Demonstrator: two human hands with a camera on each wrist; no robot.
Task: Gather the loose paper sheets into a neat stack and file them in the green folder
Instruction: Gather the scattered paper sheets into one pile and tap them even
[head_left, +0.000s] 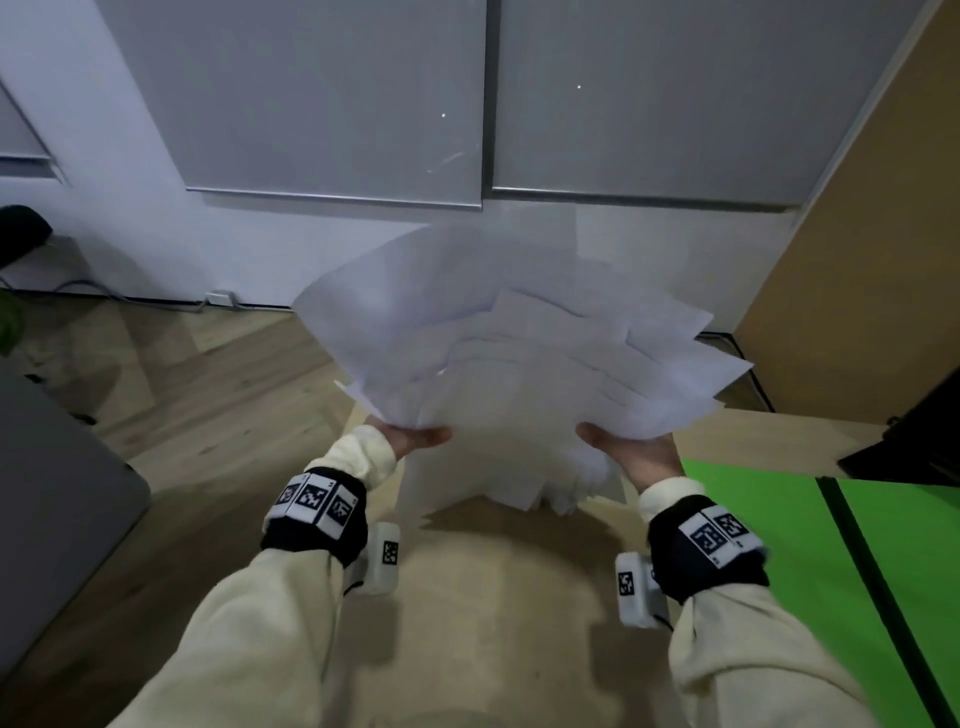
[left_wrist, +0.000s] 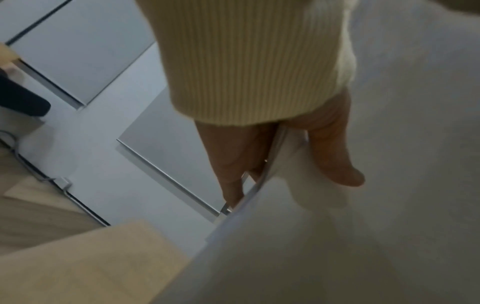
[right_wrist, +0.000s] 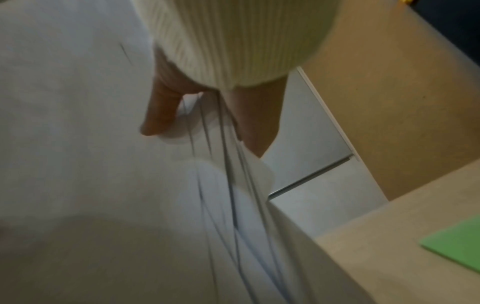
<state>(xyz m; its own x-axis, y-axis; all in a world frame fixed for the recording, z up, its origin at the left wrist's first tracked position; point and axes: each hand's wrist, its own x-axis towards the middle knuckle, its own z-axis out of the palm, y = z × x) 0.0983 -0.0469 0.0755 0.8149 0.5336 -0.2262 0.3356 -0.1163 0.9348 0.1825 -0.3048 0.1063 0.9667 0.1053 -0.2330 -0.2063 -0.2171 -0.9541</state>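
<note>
An untidy bundle of white paper sheets stands nearly upright above the wooden table, its edges fanned out unevenly. My left hand grips its left side, thumb on the near face and fingers behind. My right hand grips the right side the same way, thumb in front, with several sheet edges splayed between thumb and fingers. The green folder lies flat on the table to my right, a black band across it; its corner shows in the right wrist view.
The light wooden table runs under both arms. A dark object sits at the right edge beyond the folder. A grey surface lies at the left. Grey wall panels and a tan board stand behind.
</note>
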